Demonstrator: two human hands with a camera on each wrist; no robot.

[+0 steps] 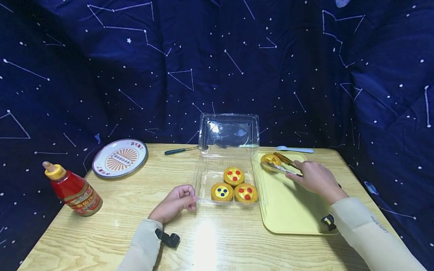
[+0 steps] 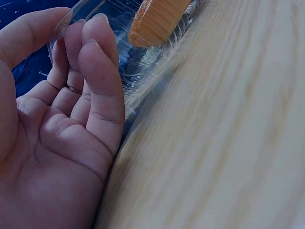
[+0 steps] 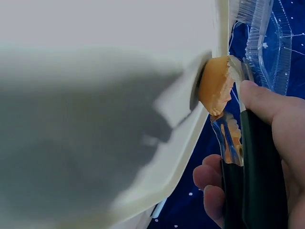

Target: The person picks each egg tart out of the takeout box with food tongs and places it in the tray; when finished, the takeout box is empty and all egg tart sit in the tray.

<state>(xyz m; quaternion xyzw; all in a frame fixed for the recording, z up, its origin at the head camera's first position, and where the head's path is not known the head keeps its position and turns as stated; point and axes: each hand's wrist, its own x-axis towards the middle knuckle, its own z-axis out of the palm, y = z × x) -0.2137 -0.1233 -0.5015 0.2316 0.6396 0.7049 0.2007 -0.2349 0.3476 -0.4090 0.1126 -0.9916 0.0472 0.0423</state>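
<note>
My right hand (image 1: pixel 313 177) grips a pair of metal tongs (image 3: pixel 262 157) by their dark handles. The tongs' ends lie on either side of an egg tart (image 1: pixel 270 158) at the far left corner of the yellow tray (image 1: pixel 288 207). In the right wrist view this tart (image 3: pixel 217 86) is at the tray's edge. At the near left corner of an open clear plastic container (image 1: pixel 207 173), my left hand (image 1: pixel 176 203) pinches the rim between thumb and fingers. Inside sit two tarts with red dots (image 1: pixel 234 175) and one tart with blue dots (image 1: pixel 222 192).
A red sauce bottle (image 1: pixel 76 192) with a yellow cap stands at the left. Behind it lies a patterned plate (image 1: pixel 120 158). A dark-handled utensil (image 1: pixel 179 151) and a pale blue fork (image 1: pixel 295 149) lie along the back edge. The container's lid (image 1: pixel 228 133) stands raised before a starry curtain.
</note>
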